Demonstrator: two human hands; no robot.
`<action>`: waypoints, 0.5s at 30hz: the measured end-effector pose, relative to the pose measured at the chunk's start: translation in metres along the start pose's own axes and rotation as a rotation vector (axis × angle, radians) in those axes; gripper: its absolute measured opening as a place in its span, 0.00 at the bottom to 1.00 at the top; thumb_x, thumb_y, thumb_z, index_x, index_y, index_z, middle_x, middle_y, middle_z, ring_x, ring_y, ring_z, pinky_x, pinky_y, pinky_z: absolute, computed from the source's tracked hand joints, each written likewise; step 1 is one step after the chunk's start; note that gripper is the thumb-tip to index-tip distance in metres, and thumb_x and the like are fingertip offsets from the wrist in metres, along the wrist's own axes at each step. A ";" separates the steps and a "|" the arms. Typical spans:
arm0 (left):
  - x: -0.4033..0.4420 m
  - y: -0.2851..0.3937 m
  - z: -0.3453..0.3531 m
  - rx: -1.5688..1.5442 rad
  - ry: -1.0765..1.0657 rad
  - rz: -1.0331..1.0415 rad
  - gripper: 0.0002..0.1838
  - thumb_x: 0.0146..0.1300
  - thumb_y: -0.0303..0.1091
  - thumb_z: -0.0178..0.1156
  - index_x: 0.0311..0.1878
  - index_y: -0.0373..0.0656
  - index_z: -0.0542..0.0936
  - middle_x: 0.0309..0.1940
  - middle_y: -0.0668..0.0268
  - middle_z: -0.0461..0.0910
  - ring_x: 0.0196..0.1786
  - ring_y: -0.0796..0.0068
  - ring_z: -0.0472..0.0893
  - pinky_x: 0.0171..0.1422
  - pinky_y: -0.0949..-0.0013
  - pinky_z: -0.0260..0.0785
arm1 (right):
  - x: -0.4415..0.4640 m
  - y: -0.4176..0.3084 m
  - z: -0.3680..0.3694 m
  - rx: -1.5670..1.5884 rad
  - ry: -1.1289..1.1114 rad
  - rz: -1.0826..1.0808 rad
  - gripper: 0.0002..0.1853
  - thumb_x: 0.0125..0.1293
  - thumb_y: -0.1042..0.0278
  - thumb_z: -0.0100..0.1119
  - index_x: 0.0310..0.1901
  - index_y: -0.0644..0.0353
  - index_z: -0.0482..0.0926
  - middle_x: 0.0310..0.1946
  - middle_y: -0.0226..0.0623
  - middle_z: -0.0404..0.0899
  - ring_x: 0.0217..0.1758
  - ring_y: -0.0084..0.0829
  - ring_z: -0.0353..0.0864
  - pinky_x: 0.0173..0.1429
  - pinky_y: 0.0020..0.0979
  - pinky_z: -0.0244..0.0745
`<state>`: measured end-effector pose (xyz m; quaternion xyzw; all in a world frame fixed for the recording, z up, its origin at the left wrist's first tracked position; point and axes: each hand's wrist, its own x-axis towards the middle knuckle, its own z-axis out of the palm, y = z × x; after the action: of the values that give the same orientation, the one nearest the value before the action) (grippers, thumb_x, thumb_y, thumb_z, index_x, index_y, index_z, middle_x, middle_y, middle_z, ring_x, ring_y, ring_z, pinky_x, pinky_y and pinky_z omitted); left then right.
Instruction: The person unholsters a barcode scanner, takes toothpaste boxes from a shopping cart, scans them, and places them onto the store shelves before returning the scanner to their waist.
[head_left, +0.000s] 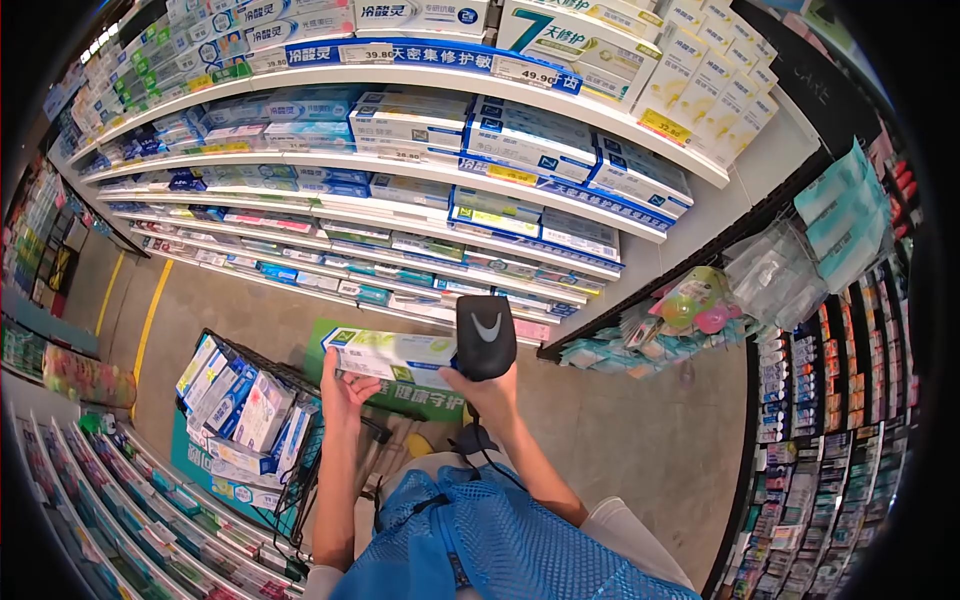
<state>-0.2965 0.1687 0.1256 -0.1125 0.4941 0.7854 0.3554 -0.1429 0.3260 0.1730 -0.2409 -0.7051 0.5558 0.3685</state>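
My left hand (347, 393) grips the left end of a long white and green toothpaste box (395, 352), held level in front of me. My right hand (492, 392) is closed around a black handheld scanner (486, 338), whose head covers the right end of the box. The right thumb lies against the lower right of the box; whether it also supports it I cannot tell. A dark cord (500, 466) hangs below the right hand. Below and left of my hands, a dark wire basket (296, 480) holds several toothpaste boxes (245, 400).
White shelves (400, 75) packed with toothpaste boxes curve across the front. A green printed panel (425, 402) lies behind my hands. Hanging packets (690, 300) and a dark product rack (800, 420) stand at the right. Another stocked shelf (150, 510) runs along the lower left.
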 end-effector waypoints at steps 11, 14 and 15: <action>0.008 0.029 -0.006 0.207 -0.307 0.121 0.28 0.58 0.37 0.57 0.61 0.39 0.67 0.39 0.57 0.80 0.33 0.71 0.83 0.27 0.71 0.80 | 0.026 0.018 -0.019 0.505 0.001 0.603 0.15 0.58 0.66 0.63 0.44 0.65 0.75 0.34 0.35 0.78 0.32 0.27 0.80 0.31 0.27 0.77; 0.019 0.027 -0.018 0.111 -0.241 -0.030 0.23 0.58 0.40 0.56 0.55 0.38 0.71 0.35 0.57 0.81 0.28 0.71 0.82 0.24 0.70 0.79 | 0.024 0.024 -0.019 0.556 -0.004 0.605 0.17 0.61 0.63 0.59 0.46 0.67 0.75 0.38 0.39 0.79 0.33 0.29 0.82 0.32 0.28 0.79; 0.024 0.027 -0.020 0.106 -0.239 -0.022 0.23 0.58 0.40 0.56 0.55 0.38 0.71 0.35 0.57 0.81 0.28 0.71 0.82 0.24 0.70 0.79 | 0.023 0.025 -0.021 0.442 0.005 0.558 0.17 0.60 0.61 0.62 0.44 0.66 0.76 0.36 0.39 0.79 0.34 0.29 0.81 0.32 0.28 0.79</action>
<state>-0.3354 0.1548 0.1225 -0.0047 0.4878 0.7622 0.4255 -0.1419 0.3622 0.1574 -0.3402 -0.4739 0.7735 0.2476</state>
